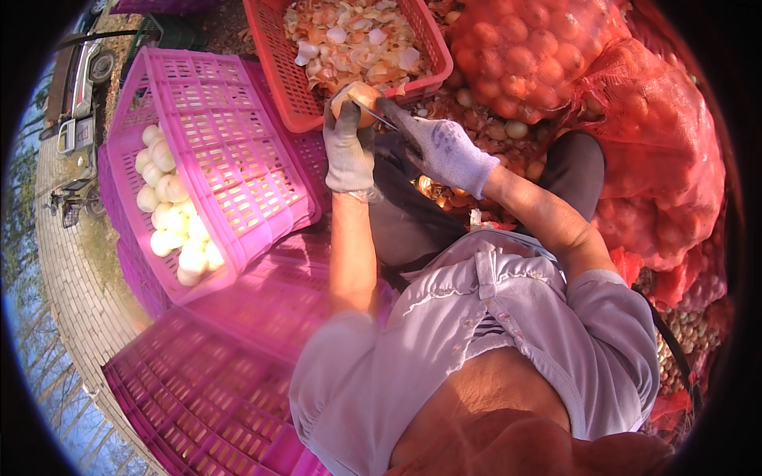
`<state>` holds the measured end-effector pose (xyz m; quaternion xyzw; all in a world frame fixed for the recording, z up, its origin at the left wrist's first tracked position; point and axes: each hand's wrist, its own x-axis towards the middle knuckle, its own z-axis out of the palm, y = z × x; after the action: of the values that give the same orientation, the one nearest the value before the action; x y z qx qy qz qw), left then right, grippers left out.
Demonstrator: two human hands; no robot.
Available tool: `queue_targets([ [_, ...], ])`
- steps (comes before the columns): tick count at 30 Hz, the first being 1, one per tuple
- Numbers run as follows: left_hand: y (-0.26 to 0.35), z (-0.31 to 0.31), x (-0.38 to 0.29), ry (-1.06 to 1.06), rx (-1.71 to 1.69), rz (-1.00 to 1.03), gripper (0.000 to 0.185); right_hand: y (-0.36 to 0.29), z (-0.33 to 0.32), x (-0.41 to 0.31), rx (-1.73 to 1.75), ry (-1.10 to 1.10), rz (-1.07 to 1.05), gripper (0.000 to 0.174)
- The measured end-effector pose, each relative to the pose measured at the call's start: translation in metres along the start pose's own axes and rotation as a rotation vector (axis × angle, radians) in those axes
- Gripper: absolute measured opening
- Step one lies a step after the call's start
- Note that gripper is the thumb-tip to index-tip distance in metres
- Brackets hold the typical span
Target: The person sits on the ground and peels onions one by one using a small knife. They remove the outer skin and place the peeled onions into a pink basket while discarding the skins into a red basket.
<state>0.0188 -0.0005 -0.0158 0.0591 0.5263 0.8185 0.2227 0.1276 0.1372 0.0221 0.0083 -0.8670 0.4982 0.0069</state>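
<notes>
My left hand (350,146), in a pale knitted glove with dark fingers, grips an onion (361,102) with brownish skin at the near edge of a red plastic basket (284,89). A knife blade (378,116) lies against the onion; its handle is hidden in my right hand (443,146), which wears a similar glove. Onion skins (363,44) fill much of the red basket. To the left, a pink plastic crate (223,154) holds several peeled white onions (172,205).
Red mesh sacks of onions (524,53) stand at the right. Loose skins and a pale onion (516,129) lie on the ground between. More pink crates (208,381) are at the lower left. Beyond the paving (77,256), vehicles stand at the far left.
</notes>
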Motion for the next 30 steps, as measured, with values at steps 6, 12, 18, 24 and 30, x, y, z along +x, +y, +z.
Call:
queue_targets([
  [6,-0.003,-0.006,0.003,0.017,0.002,-0.037,0.055,-0.004,-0.002,0.004,-0.038,-0.023,0.089,0.073],
  [12,-0.009,-0.002,0.004,0.119,0.061,-0.001,0.054,-0.008,-0.001,0.016,-0.151,-0.109,0.230,0.073],
  [18,-0.006,-0.008,0.005,0.062,0.087,-0.008,0.062,0.016,0.011,0.026,-0.126,0.058,-0.028,0.056],
  [24,-0.001,0.000,0.001,0.084,0.100,-0.021,0.063,0.018,0.013,0.019,-0.153,0.030,0.014,0.057],
  [30,-0.005,-0.003,0.005,-0.015,0.150,0.035,0.067,0.026,0.009,0.045,-0.150,-0.048,0.182,0.067],
])
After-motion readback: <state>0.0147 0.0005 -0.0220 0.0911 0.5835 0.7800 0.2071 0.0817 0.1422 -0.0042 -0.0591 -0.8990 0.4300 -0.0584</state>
